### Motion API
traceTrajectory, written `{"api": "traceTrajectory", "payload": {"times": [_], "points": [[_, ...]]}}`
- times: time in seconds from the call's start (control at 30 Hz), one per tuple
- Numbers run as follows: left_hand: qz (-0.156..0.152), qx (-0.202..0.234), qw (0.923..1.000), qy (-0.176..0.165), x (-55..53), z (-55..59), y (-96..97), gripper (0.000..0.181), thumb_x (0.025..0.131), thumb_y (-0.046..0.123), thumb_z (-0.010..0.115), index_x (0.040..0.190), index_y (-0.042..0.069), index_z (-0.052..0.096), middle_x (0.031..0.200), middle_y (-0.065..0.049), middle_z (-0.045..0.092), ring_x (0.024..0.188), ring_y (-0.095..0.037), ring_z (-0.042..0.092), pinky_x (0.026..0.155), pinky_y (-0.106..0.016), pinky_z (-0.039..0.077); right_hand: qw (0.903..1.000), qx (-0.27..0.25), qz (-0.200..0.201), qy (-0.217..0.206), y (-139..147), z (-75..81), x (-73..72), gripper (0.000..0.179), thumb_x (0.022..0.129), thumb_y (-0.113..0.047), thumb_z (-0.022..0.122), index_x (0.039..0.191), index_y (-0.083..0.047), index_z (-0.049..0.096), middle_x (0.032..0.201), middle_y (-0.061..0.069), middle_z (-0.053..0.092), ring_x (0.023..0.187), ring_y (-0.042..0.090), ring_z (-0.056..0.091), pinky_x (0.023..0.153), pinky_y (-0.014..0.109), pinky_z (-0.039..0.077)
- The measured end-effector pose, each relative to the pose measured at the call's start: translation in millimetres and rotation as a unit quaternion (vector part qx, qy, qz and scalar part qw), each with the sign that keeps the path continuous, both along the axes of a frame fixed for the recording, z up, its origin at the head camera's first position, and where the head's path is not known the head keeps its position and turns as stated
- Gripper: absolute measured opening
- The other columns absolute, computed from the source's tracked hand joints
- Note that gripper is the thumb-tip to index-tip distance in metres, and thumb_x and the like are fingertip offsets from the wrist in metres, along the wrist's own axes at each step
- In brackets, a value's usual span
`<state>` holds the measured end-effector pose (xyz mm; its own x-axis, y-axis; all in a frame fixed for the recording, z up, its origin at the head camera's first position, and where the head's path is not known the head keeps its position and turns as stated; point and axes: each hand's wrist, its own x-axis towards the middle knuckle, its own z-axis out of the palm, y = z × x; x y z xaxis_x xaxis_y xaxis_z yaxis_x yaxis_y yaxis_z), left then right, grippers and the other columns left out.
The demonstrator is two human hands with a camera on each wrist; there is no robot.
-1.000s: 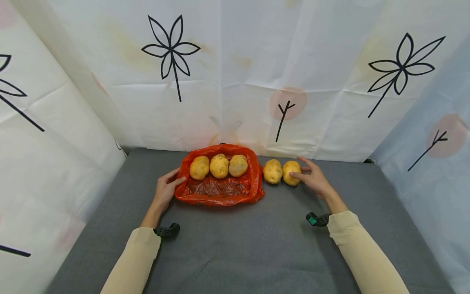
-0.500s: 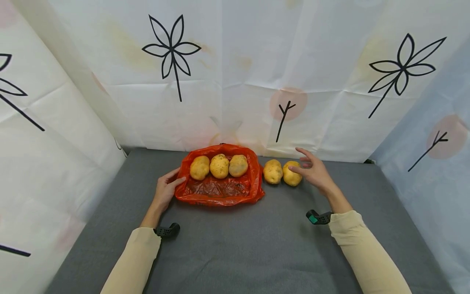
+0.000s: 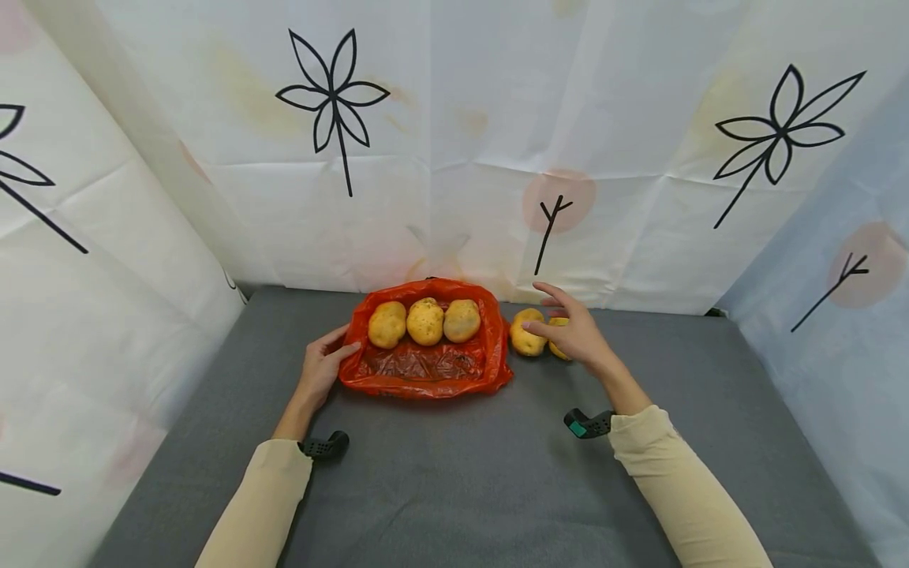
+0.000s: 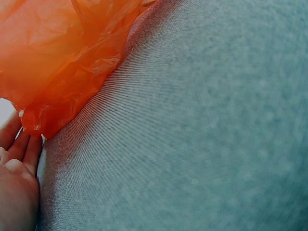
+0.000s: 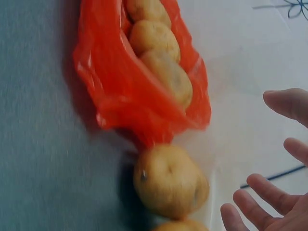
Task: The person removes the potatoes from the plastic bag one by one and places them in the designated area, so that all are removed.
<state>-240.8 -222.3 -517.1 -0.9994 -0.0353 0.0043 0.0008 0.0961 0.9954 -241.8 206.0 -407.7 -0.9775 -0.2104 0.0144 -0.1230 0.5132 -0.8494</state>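
Watching down the feed, I have the red bag [image 3: 426, 386] lying open-mouthed at the back of the desk [image 3: 454, 481], with three potatoes [image 3: 424, 322] in a row inside it, and here's the left hand [image 3: 319, 371] at its left edge, thumb over the rim, seemingly pinching the plastic. And the right hand [image 3: 577, 335], fingers well spread, nothing in its grasp, hangs over the pair outside: the nearer potato [image 3: 524, 340] just beside the bag's right end, the outer potato [image 3: 557, 350] on its far side! I read this as a reach at the nearer one; if so, the next move calls for lowering the right hand and wrapping thumb and fingers round it while the left keeps the bag steady. What can't I see? The right palm covers much of the outer potato, and the right wrist view crops it at the bottom. The left fingertips are lost behind orange plastic, so how firmly they grip I can't tell, nor whether the nearer potato touches the bag.
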Motion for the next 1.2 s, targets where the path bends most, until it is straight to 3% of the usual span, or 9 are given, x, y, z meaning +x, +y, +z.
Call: {"api": "traceTrajectory", "payload": {"times": [0.3, 0.53, 0.7, 0.9, 1.07, 1.2], "points": [[0.003, 0.008, 0.9999, 0.011, 0.4, 0.9, 0.2, 0.049, 0.099, 0.010, 0.067, 0.145, 0.001, 0.054, 0.145, -0.021, 0.052, 0.112, -0.005, 0.056, 0.088, -0.016, 0.048, 0.9980, -0.041, 0.045, 0.018, -36, -6.2, -7.1, 0.071, 0.094, -0.021, 0.076, 0.156, -0.017, 0.042, 0.150, 0.026, 0.043, 0.132, 0.049, 0.043, 0.102, 0.062, 0.041], [0.000, 0.000, 0.9999, 0.014, -0.1, 0.1, -0.7, 0.050, 0.099, 0.012, 0.067, 0.146, 0.001, 0.053, 0.145, -0.020, 0.052, 0.114, -0.007, 0.055, 0.088, -0.015, 0.048, 0.9970, -0.012, 0.066, 0.039, -64, -13.6, -16.8, 0.069, 0.092, -0.018, 0.076, 0.154, -0.009, 0.044, 0.144, 0.028, 0.048, 0.127, 0.048, 0.050, 0.103, 0.059, 0.042], [-0.002, 0.002, 0.9998, 0.019, -1.0, -1.2, -0.7, 0.050, 0.099, 0.013, 0.067, 0.146, 0.002, 0.054, 0.145, -0.020, 0.052, 0.114, -0.008, 0.055, 0.088, -0.016, 0.049, 0.9963, -0.013, 0.075, 0.040, -77, -20.9, -24.1, 0.069, 0.092, -0.015, 0.076, 0.153, -0.008, 0.045, 0.153, 0.018, 0.043, 0.131, 0.044, 0.046, 0.105, 0.060, 0.039], [-0.006, 0.012, 0.9999, 0.007, 0.3, 2.9, 0.4, 0.050, 0.099, 0.009, 0.066, 0.147, 0.002, 0.053, 0.147, -0.020, 0.050, 0.114, -0.006, 0.054, 0.088, -0.015, 0.048, 0.9971, 0.020, 0.063, 0.038, -85, -31.8, -33.1, 0.070, 0.091, -0.020, 0.078, 0.153, -0.012, 0.046, 0.155, 0.013, 0.042, 0.129, 0.040, 0.049, 0.103, 0.056, 0.042], [-0.010, 0.012, 0.9999, 0.003, 6.0, 16.1, 3.5, 0.050, 0.099, 0.004, 0.064, 0.146, -0.003, 0.051, 0.148, -0.024, 0.049, 0.113, -0.005, 0.054, 0.088, -0.015, 0.048, 0.9980, 0.016, 0.056, 0.025, -89, -39.8, -39.6, 0.070, 0.091, -0.021, 0.078, 0.153, -0.013, 0.047, 0.154, 0.013, 0.044, 0.124, 0.040, 0.052, 0.100, 0.054, 0.045], [-0.009, 0.015, 0.9998, -0.002, 3.8, 12.5, 3.1, 0.049, 0.099, 0.005, 0.064, 0.146, -0.002, 0.051, 0.148, -0.022, 0.049, 0.113, -0.006, 0.054, 0.088, -0.015, 0.048, 0.9984, 0.001, 0.054, 0.014, -93, -44.3, -43.1, 0.068, 0.091, -0.020, 0.078, 0.152, -0.013, 0.047, 0.154, 0.011, 0.044, 0.123, 0.038, 0.052, 0.099, 0.053, 0.045]]}}
